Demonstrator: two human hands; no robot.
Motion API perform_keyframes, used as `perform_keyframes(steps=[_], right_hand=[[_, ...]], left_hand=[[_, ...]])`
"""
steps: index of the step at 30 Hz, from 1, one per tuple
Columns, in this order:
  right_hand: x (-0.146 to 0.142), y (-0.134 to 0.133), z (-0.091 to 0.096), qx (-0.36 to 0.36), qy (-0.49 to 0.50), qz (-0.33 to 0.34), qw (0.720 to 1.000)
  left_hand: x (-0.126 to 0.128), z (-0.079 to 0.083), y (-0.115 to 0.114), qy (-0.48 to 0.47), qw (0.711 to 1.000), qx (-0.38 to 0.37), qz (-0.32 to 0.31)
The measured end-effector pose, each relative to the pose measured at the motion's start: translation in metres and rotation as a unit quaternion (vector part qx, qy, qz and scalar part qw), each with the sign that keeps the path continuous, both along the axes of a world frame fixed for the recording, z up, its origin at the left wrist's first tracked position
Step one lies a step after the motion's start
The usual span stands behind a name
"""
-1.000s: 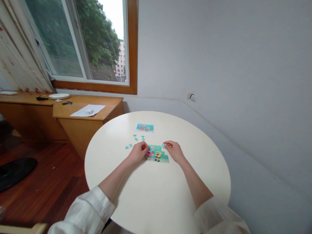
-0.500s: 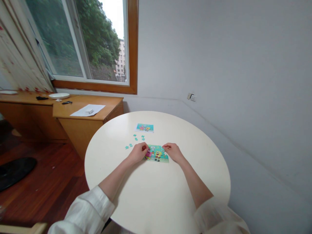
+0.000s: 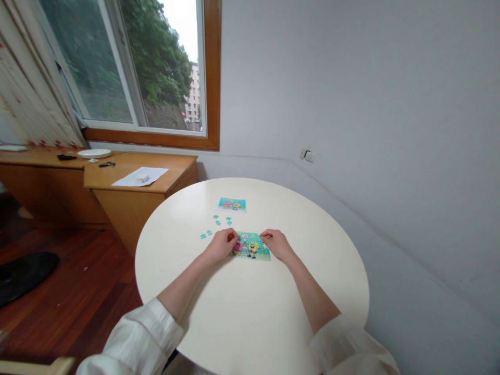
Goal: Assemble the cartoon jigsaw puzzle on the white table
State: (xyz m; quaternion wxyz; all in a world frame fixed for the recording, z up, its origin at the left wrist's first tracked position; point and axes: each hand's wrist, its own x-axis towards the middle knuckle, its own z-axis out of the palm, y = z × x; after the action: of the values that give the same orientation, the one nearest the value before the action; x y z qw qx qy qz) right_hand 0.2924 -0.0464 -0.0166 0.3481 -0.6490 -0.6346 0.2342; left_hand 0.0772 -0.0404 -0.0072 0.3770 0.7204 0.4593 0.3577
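A partly assembled jigsaw puzzle (image 3: 253, 248) with cartoon figures on a turquoise ground lies flat on the round white table (image 3: 234, 307). My left hand (image 3: 222, 244) is at its upper left edge, fingers curled and closed, covering that side. At the upper right corner, my right hand (image 3: 277, 243) has thumb and fingers pinched together. Whatever either pinch holds is too small or hidden to make out. Several loose turquoise jigsaw pieces (image 3: 218, 223) lie beyond and left of my left hand.
A reference picture card (image 3: 232, 204) with the same cartoon scene lies farther back on the table. To the left stands a wooden cabinet (image 3: 128, 200) bearing a paper sheet (image 3: 140, 176) and a white plate (image 3: 94, 153). A wall (image 3: 351, 156) runs along the right and back.
Both hands stay almost in place at the puzzle's upper edges. The loose pieces and the card look unchanged; the camera view has shifted very slightly.
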Motion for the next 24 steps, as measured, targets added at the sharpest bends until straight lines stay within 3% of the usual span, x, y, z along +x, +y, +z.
perform_keyframes(steps=[15,24], right_hand=[[-0.0035,-0.0048,0.0093,-0.010,-0.014,0.005,1.000],[-0.0042,-0.0006,0.0015,0.004,-0.020,-0.017,1.000]], left_hand=[[-0.0006,0.0011,-0.0011,-0.002,1.000,-0.007,-0.003],[0.0009,0.0045,-0.0037,-0.009,1.000,-0.019,0.003]])
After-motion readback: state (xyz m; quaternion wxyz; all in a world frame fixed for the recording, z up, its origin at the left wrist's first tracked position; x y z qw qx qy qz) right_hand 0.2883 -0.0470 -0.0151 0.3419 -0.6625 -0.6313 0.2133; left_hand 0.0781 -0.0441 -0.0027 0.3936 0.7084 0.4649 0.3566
